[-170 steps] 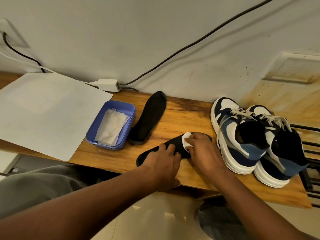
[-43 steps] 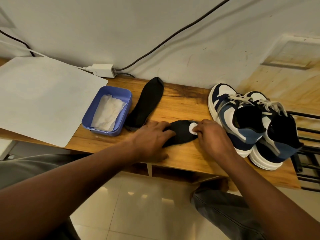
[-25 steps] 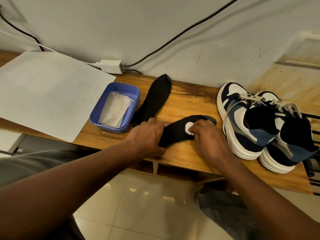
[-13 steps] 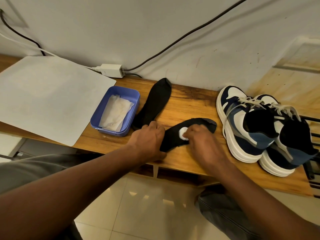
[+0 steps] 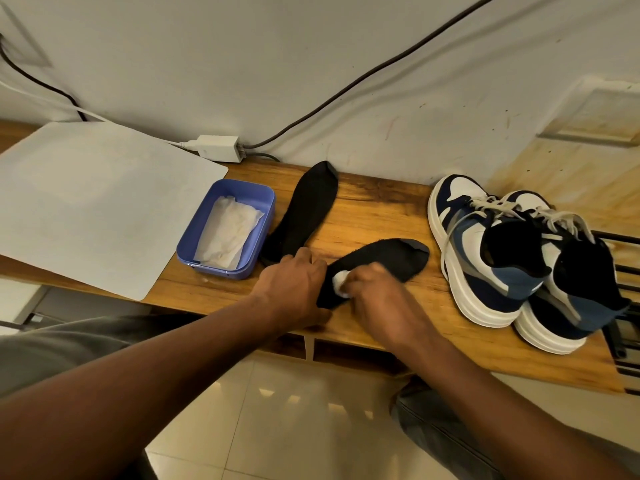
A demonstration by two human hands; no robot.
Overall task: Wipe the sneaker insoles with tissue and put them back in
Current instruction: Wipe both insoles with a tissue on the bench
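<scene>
A black insole lies flat on the wooden bench, its toe pointing right. My left hand presses down on its heel end. My right hand holds a small white tissue wad against the insole near the heel, just right of my left hand. A second black insole lies farther back, angled toward the wall. Two navy, blue and white sneakers stand side by side at the right end of the bench, their openings dark.
A blue plastic tray holding white tissues sits left of the insoles. A large white sheet covers the bench's left part. A white power adapter and cables run along the wall. A black metal rack stands at the far right.
My right hand has slid the tissue wad left along the insole, from the toe half toward the heel beside my left hand. My left hand still pins the heel.
</scene>
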